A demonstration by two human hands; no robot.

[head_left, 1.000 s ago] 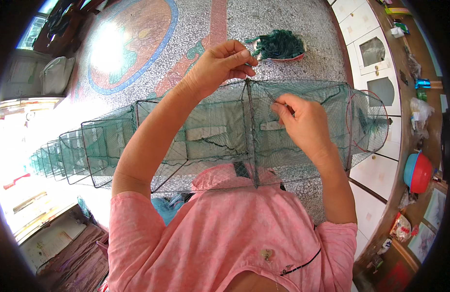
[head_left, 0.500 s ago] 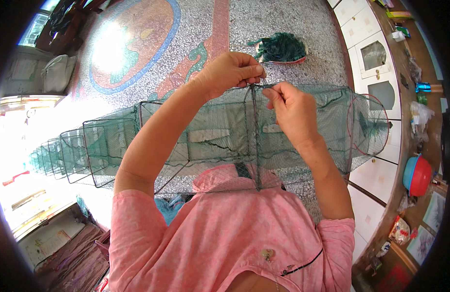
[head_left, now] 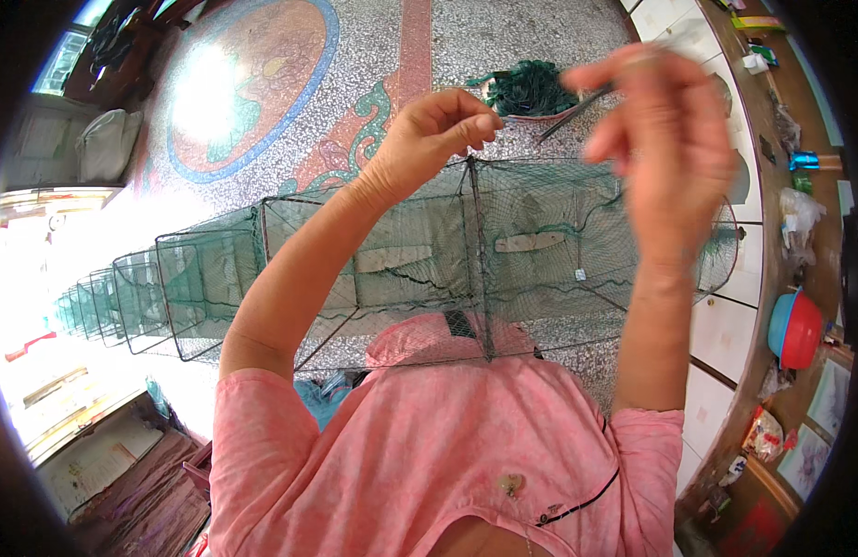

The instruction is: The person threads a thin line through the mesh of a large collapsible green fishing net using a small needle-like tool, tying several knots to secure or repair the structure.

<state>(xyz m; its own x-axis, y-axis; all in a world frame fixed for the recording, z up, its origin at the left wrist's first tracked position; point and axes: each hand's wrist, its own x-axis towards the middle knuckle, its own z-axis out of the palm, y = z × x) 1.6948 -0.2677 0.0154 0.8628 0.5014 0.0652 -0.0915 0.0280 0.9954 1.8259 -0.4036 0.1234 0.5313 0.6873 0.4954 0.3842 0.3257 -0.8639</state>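
Across my lap and the floor stretches a long green mesh net trap [head_left: 410, 223] on dark square frames, tapering away to the left. My left hand [head_left: 440, 137] is closed in a pinch just above the top corner of a middle frame; whatever lies between thumb and finger is too small to make out. Up to the right, my right hand [head_left: 661, 130] is smeared by motion, its fingers gripping a thin dark stick-like tool [head_left: 574, 117] that points down and left. Beyond both hands sits a shallow bowl [head_left: 540, 119] heaped with dark green strands [head_left: 531, 86].
White cabinets [head_left: 726, 334] line the right side, below a brown counter with a red basin [head_left: 802, 332], plastic bags [head_left: 800, 223] and small packets. At lower left stands a wooden piece of furniture [head_left: 122, 483]. Speckled floor [head_left: 503, 37] with coloured patterns lies ahead.
My right hand has swung up and right, away from the frame corner, and the dark tool now shows in it. My left hand has shifted slightly left, still pinched.
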